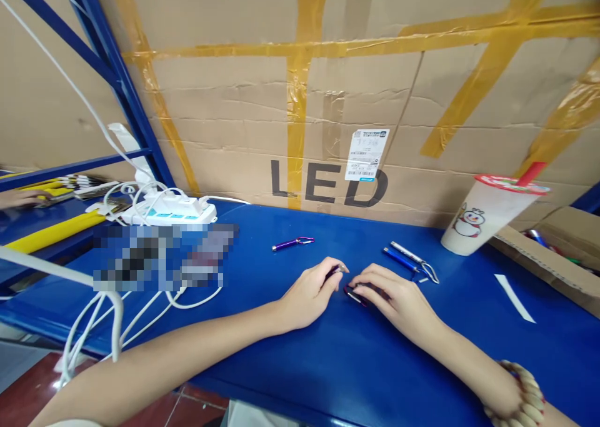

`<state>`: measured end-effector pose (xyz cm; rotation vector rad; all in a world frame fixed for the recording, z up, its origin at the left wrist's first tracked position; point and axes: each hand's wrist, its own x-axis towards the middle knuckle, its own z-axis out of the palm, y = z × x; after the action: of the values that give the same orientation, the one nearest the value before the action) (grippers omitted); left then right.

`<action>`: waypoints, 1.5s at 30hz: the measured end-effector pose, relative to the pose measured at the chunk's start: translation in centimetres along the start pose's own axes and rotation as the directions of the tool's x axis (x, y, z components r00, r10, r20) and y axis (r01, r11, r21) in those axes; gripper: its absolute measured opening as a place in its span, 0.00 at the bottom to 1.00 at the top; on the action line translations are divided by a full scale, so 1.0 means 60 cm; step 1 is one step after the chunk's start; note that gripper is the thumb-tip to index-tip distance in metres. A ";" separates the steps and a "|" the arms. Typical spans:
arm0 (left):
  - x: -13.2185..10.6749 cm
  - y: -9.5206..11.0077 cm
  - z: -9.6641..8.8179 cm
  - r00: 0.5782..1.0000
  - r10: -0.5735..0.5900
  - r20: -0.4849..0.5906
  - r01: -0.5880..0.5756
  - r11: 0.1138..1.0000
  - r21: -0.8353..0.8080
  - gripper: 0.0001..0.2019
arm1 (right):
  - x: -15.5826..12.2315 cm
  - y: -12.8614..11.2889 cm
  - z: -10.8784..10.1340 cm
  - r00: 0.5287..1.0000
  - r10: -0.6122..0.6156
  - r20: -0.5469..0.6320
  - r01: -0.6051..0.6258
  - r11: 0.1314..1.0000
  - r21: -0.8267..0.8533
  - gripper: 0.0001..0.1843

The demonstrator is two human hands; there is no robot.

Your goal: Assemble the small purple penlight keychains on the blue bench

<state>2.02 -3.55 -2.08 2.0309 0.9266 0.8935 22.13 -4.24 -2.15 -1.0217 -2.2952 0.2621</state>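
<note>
Blue table (328, 364); purple pen (291, 244); blue pen (399, 259) beside a silver one (407, 252); white cup (487, 217) (red lid, snowman print); brown box (300, 89), yellow tape.

Two hands meet at the middle of a counter (328, 364) backed by a cardboard box (328, 102).
A power strip (171, 213) lies far left, one penlight (293, 243) behind the left hand (309, 296), two penlights (407, 259) behind the right hand (394, 299), a cup (487, 217) far right.
</note>
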 end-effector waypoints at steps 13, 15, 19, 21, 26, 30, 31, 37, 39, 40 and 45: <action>-0.001 -0.013 0.003 1.000 0.021 0.003 -0.021 0.999 0.037 0.13 | 0.016 -0.003 0.007 0.998 0.046 -0.051 -0.036 0.983 0.180 0.16; 0.000 -0.015 0.003 1.000 0.020 -0.002 -0.020 0.997 0.070 0.13 | 0.019 -0.005 0.006 0.997 0.057 -0.057 -0.046 0.982 0.185 0.15; 0.006 -0.022 0.007 1.000 0.003 0.011 -0.004 0.998 0.056 0.12 | 0.029 -0.008 0.013 0.990 0.139 0.025 -0.140 0.950 0.279 0.15; 0.009 -0.027 0.008 1.000 -0.006 0.014 0.006 0.999 0.035 0.11 | 0.038 -0.012 0.021 0.980 0.186 0.072 -0.200 0.916 0.348 0.16; 0.016 -0.035 0.006 0.993 -0.064 -0.099 0.064 0.998 0.000 0.10 | 0.075 -0.026 0.040 0.968 0.252 -0.009 -0.223 0.871 0.438 0.15; 0.015 -0.036 0.003 0.976 -0.096 -0.194 0.090 0.995 -0.040 0.08 | 0.105 -0.038 0.051 0.965 0.232 -0.122 -0.165 0.900 0.402 0.13; 0.015 -0.036 0.003 0.973 -0.098 -0.210 0.089 0.995 -0.050 0.09 | 0.111 -0.040 0.053 0.964 0.223 -0.147 -0.151 0.909 0.388 0.12; 0.019 -0.044 -0.001 0.965 -0.065 -0.255 0.061 0.998 -0.023 0.08 | 0.116 -0.041 0.050 0.932 0.307 -0.191 -0.211 0.890 0.405 0.15; 0.021 -0.046 -0.004 0.970 -0.045 -0.238 0.051 0.998 0.022 0.07 | 0.107 -0.033 0.042 0.935 0.307 -0.178 -0.241 0.918 0.316 0.17; 0.021 -0.047 -0.004 0.973 -0.039 -0.226 0.051 0.998 0.048 0.06 | 0.102 -0.027 0.037 0.946 0.281 -0.165 -0.238 0.942 0.237 0.17; 0.023 -0.045 -0.004 0.981 -0.061 -0.184 0.090 0.984 0.156 0.07 | 0.088 -0.007 0.027 0.977 0.161 -0.143 -0.166 0.986 -0.026 0.17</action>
<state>1.64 -1.05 -3.76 2.0616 1.2034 0.9990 18.20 -0.58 -0.90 -1.2116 -2.1009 0.2065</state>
